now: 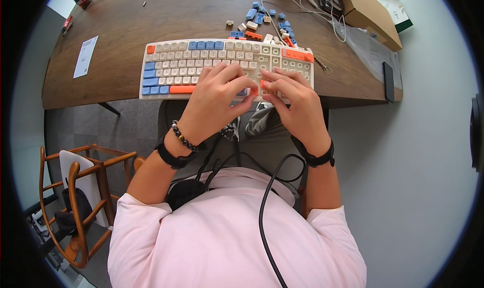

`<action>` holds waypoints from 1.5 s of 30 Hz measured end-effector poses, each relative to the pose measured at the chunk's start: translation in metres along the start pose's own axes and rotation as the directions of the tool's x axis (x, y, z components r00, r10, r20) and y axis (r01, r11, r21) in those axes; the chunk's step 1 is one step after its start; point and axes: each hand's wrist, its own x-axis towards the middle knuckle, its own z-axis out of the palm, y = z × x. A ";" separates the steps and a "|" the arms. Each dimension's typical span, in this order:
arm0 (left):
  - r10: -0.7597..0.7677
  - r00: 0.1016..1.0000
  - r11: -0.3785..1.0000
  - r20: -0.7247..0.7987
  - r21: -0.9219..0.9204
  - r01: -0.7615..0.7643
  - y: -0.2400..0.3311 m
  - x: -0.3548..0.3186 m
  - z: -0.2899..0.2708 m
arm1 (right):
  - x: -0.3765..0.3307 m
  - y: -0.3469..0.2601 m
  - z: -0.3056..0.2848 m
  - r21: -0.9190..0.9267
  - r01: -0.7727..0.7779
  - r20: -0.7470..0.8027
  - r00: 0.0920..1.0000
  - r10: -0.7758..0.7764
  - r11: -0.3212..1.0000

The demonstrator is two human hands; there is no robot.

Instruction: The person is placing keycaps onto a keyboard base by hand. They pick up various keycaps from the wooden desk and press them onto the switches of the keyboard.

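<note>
A cream keyboard (201, 64) with blue and orange keycaps lies along the table's near edge. Its right part shows bare switch sockets with no caps. My left hand (217, 94) rests over the lower right of the main keys, thumb and index finger pinched at a small orange keycap (254, 92). Over the number pad side is my right hand (297, 97), its fingers bent and thumb apart from them. Its fingertips come close to another orange piece (262, 83) on the board; whether they press it is hard to see.
Loose blue, cream and orange keycaps (259, 18) lie behind the keyboard, with a pale cable (302, 8) beside them. A cardboard box (370, 15), clear plastic bag (363, 51) and black phone (388, 81) occupy the right. A white card (85, 57) lies left. A wooden chair (83, 197) stands lower left.
</note>
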 end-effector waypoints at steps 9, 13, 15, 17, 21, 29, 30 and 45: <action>-0.059 0.998 0.998 -0.003 -0.029 0.059 0.004 0.000 0.002 | 0.001 -0.005 0.000 0.050 -0.036 -0.024 0.999 0.037 0.998; -0.069 0.998 0.997 -0.011 -0.020 0.069 0.004 -0.001 0.004 | 0.004 -0.005 -0.001 0.075 -0.003 -0.059 0.998 0.008 0.997; -0.070 0.998 0.997 -0.008 -0.022 0.070 0.005 0.000 0.004 | 0.005 -0.002 -0.003 0.047 0.075 -0.061 0.996 -0.072 0.996; -0.070 0.997 0.997 -0.011 -0.025 0.070 0.005 0.000 0.004 | 0.004 -0.001 -0.003 0.059 0.071 -0.065 0.996 -0.067 0.996; -0.059 0.998 0.997 0.016 -0.051 0.060 0.002 0.000 0.001 | 0.002 0.002 -0.002 0.094 0.052 -0.082 0.996 -0.044 0.994; -0.095 0.995 0.992 0.032 -0.080 0.097 0.002 0.001 -0.001 | 0.002 0.004 -0.001 0.122 0.021 -0.072 0.997 -0.012 0.992; -0.094 0.995 0.992 0.036 -0.086 0.097 0.002 0.001 -0.001 | 0.002 0.004 -0.001 0.122 0.028 -0.067 0.998 -0.020 0.992; -0.112 0.993 0.988 0.026 -0.108 0.114 -0.001 0.002 0.001 | 0.000 0.005 0.010 0.094 0.163 -0.043 0.986 -0.160 0.982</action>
